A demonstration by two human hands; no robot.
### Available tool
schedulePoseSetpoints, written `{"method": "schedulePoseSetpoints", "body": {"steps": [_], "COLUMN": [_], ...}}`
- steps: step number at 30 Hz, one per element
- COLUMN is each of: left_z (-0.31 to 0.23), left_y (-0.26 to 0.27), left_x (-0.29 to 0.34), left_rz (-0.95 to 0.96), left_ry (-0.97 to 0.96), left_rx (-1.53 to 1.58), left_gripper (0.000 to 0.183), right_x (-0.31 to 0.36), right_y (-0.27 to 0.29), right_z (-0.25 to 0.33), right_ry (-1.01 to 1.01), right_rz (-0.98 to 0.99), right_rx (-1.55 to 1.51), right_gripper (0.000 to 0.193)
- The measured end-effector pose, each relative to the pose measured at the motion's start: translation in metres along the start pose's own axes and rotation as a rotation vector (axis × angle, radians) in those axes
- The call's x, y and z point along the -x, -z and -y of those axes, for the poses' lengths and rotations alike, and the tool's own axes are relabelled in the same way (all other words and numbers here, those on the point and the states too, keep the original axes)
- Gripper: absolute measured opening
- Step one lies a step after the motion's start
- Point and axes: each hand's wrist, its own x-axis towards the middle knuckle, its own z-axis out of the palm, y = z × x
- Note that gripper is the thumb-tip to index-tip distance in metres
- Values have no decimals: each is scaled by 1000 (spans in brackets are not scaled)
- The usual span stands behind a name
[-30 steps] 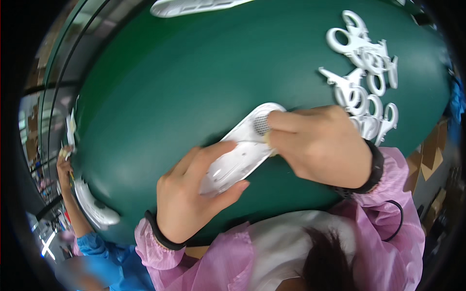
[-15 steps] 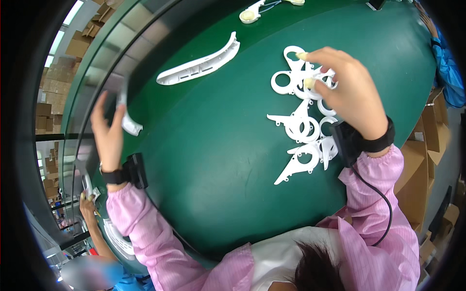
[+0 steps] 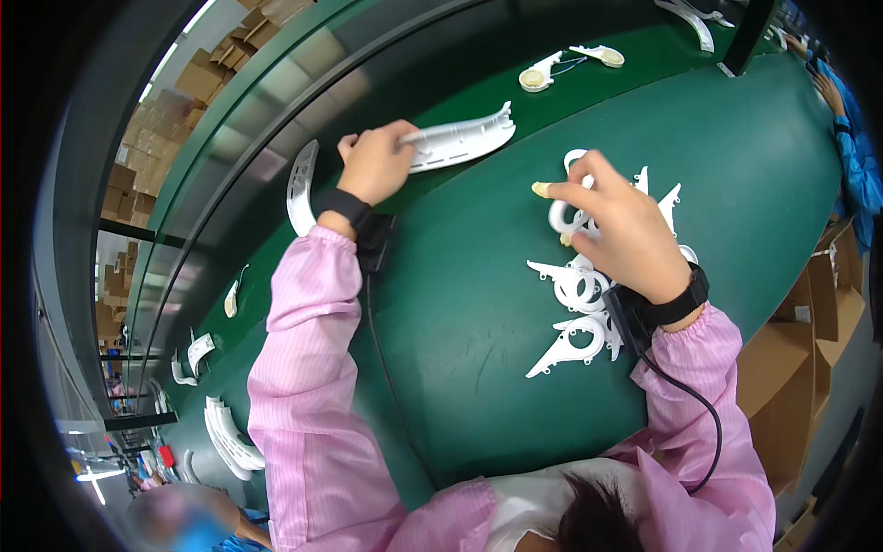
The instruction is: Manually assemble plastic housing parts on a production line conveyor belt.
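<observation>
My left hand is closed on the near end of a long curved white plastic shell, its hollow ribbed side showing. A second curved white shell lies just left of that wrist. My right hand hovers over white ring-shaped plastic parts with pointed arms, its thumb and index finger spread, with yellowish covers on their tips. One ring part shows between those fingers, apparently not gripped. More ring parts lie below it, and another lies nearest me. The palm hides part of the pile.
Two white parts with round cream-coloured discs sit at the far side of the green table. A dark post stands far right. Stacked curved white pieces lie at left. Blue-sleeved people are at both sides; cardboard boxes stand right.
My left hand has moved right and away from me onto the long shell and closed on it. My right hand remains over the ring parts, fingers now wider apart. The view has shifted.
</observation>
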Motion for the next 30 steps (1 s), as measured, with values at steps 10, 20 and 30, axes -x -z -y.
{"method": "schedulePoseSetpoints", "body": {"steps": [10, 20, 30], "left_z": [-18, -82, -85], "left_y": [104, 81, 69], "left_x": [120, 248, 298], "left_rz": [180, 126, 83], "left_ry": [-538, 21, 407], "left_rx": [-7, -33, 202], "left_gripper": [20, 60, 121], "right_x": [-5, 10, 17], "right_y": [29, -7, -12], "right_z": [16, 63, 75], "right_ry": [33, -21, 91], "right_rz": [-277, 167, 362], "right_rx": [-344, -653, -4], "right_gripper": [17, 27, 45]}}
